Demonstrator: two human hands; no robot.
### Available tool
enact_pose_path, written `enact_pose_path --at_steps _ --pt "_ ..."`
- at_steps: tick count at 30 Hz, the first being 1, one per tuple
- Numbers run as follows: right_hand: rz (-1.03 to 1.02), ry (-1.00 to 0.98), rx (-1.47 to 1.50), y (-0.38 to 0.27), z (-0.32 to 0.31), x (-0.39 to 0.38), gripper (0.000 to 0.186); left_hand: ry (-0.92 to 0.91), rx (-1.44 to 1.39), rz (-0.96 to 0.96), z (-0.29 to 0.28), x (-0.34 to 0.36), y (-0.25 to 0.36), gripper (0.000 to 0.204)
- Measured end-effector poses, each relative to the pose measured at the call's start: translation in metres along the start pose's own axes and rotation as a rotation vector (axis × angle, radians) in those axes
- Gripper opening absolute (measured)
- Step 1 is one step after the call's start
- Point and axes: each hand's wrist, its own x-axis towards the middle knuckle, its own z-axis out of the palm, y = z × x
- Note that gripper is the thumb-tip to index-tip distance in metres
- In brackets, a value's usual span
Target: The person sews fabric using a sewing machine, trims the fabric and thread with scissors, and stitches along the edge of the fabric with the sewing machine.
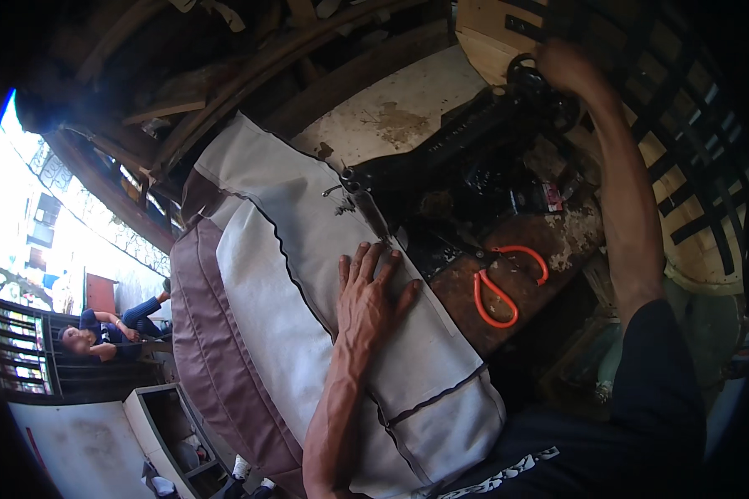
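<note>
A black sewing machine [466, 141] stands on a worn table [558, 233]. Under its needle end lies light grey fabric [283, 216] with dark edging, joined to mauve fabric [216, 333] on the left. My left hand [366, 299] rests on the grey fabric just below the needle, fingers spread. My right hand [562, 66] grips the handwheel [528, 79] at the upper right, fingers curled round it. Orange-handled scissors [495, 299] lie on the table right of the fabric.
A wooden frame with dark webbing straps [682, 175] stands at the right. Timber pieces [141, 116] fill the back left. A seated person [108, 333] is by a metal railing in the bright opening at left. A cabinet [175, 432] stands at lower left.
</note>
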Motion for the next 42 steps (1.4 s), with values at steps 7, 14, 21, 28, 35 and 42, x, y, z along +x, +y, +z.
enact_pose_path --at_steps 7,14,21,28,35,42 --pt "0.146 0.147 0.12 0.025 0.012 -0.028 0.035 -0.014 -0.046 0.004 0.0 -0.001 0.003 0.054" --pt "-0.173 -0.052 0.701 -0.159 -0.002 -0.195 0.033 -0.027 0.005 -0.027 0.0 0.0 -0.009 0.056" --pt "-0.523 -0.135 1.56 -0.264 0.158 -0.016 0.032 0.025 -0.019 0.029 0.012 0.007 0.008 0.054" --pt "-0.573 -0.081 1.312 -0.284 0.145 0.002 0.055 -0.015 -0.019 -0.001 0.008 0.003 -0.002 0.053" --pt "-0.773 0.314 0.968 -0.264 0.163 0.0 0.041 0.037 -0.029 0.051 0.016 0.013 0.008 0.05" --pt "-0.591 -0.183 0.988 -0.298 0.125 -0.001 0.04 0.062 -0.002 0.079 0.01 0.005 -0.001 0.045"
